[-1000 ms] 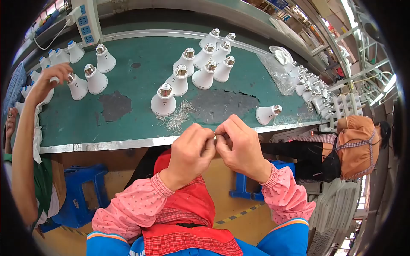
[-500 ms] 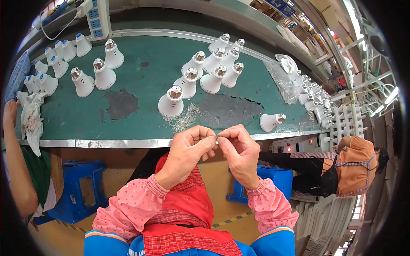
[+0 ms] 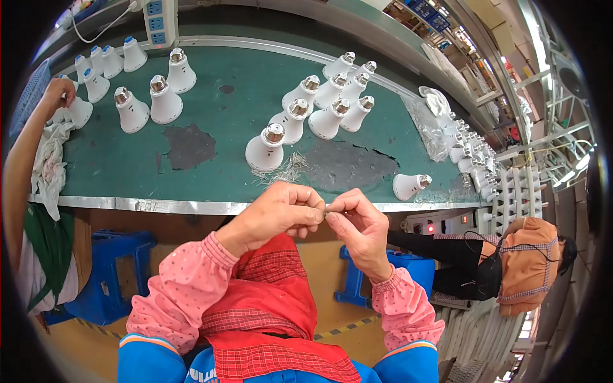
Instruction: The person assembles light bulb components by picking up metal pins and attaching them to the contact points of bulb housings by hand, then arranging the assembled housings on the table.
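Two bare hands meet over the front edge of a green work surface [image 3: 223,140], fingertips almost touching. The left hand [image 3: 281,210] presses thumb and forefinger together; the right hand [image 3: 361,226] does likewise, both pinching one tiny piece [image 3: 325,213] too small to identify. Just beyond, toward the middle of the front edge, lies a heap of loose pins [image 3: 290,169], too many to count, beside the nearest of nine upright white bulbs [image 3: 327,122] that run back toward the far edge. One tilted bulb [image 3: 405,187] sits near the front edge, to the right. Three more bulbs [image 3: 165,105] stand left of centre. Toward the far left corner, at least five blue-tipped bulbs [image 3: 134,57] stand near a co-worker's hand [image 3: 60,92], its grip unclear from here.
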Tool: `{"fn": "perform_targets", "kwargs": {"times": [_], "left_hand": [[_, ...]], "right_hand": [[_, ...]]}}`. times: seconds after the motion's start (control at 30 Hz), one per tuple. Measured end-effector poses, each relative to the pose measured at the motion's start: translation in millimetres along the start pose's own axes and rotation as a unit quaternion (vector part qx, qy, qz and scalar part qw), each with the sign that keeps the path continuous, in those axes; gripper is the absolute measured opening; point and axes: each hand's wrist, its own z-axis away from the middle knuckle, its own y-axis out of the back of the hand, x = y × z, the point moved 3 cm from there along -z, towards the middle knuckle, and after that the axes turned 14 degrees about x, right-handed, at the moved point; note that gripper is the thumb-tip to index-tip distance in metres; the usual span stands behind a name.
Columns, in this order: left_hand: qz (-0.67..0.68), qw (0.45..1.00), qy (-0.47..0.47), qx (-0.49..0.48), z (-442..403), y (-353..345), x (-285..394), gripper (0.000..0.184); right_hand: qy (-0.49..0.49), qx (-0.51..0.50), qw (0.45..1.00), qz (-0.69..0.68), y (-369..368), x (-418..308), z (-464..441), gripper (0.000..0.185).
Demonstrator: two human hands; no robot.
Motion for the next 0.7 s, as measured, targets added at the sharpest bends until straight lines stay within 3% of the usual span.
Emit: {"fn": "perform_targets", "kwargs": {"times": [0.07, 0.3, 0.4, 0.5, 0.6, 0.67, 0.7], "left_hand": [[-0.02, 0.999, 0.018, -0.027, -1, 4, 3, 0.015], [-0.025, 0.994, 0.067, -0.087, -5, 7, 0, 0.014], [-0.031, 0.998, 0.052, -0.036, 0, 2, 4, 0.015], [-0.098, 0.992, -0.057, 0.055, 4, -5, 2, 0.016], [-0.182, 0.951, -0.19, 0.16, 13, -14, 5, 0.011], [-0.203, 0.94, -0.204, 0.186, 16, -15, 7, 0.009], [-0.216, 0.945, -0.162, 0.185, 16, -10, 7, 0.008]], "right_hand": [[-0.035, -0.033, 0.999, -0.023, 2, 3, -2, 0.01], [-0.001, -0.071, 0.997, 0.027, 2, 7, 1, 0.008], [-0.007, -0.029, 0.999, 0.042, 2, 10, 3, 0.006], [0.0, 0.031, 0.997, 0.066, -6, 13, 6, 0.007], [0.016, 0.067, 0.991, 0.117, -6, 17, 8, 0.009], [0.01, 0.057, 0.991, 0.119, -5, 18, 9, 0.007], [0.036, 0.071, 0.991, 0.11, -9, 12, 9, 0.007]]}}
